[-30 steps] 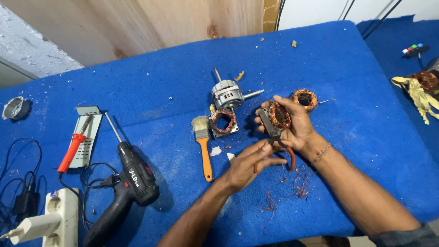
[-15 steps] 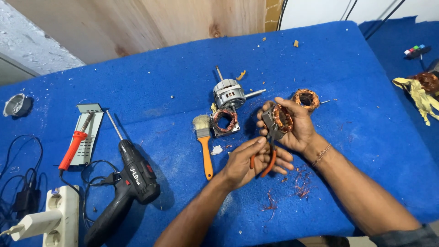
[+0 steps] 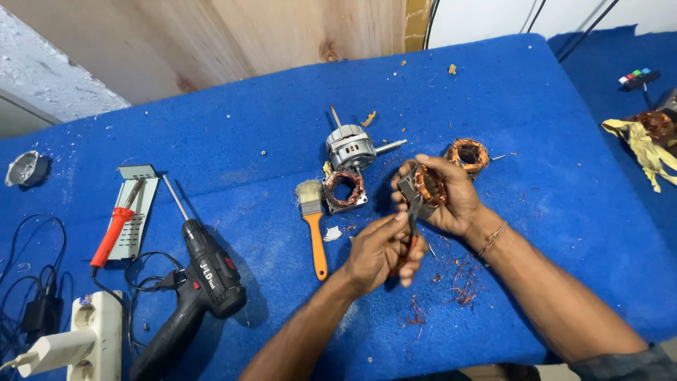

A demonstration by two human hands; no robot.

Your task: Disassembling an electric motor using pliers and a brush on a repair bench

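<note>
My right hand (image 3: 451, 201) grips a small motor stator (image 3: 425, 188) with copper windings, held above the blue table (image 3: 233, 148). My left hand (image 3: 381, 250) is closed around red-handled pliers (image 3: 409, 236), whose jaws point up against the stator's lower edge. Loose copper wire scraps (image 3: 462, 286) lie on the cloth under my right wrist.
Near the hands lie another stator (image 3: 345, 189), a grey motor with a shaft (image 3: 351, 147), a copper coil (image 3: 468, 154) and an orange-handled brush (image 3: 314, 226). To the left are a black cordless drill (image 3: 201, 282), a red soldering iron on its stand (image 3: 116, 226) and a white power strip (image 3: 95, 342).
My left hand has taken up the pliers from the cloth and raised them to the stator. The right hand has kept the stator in nearly the same place.
</note>
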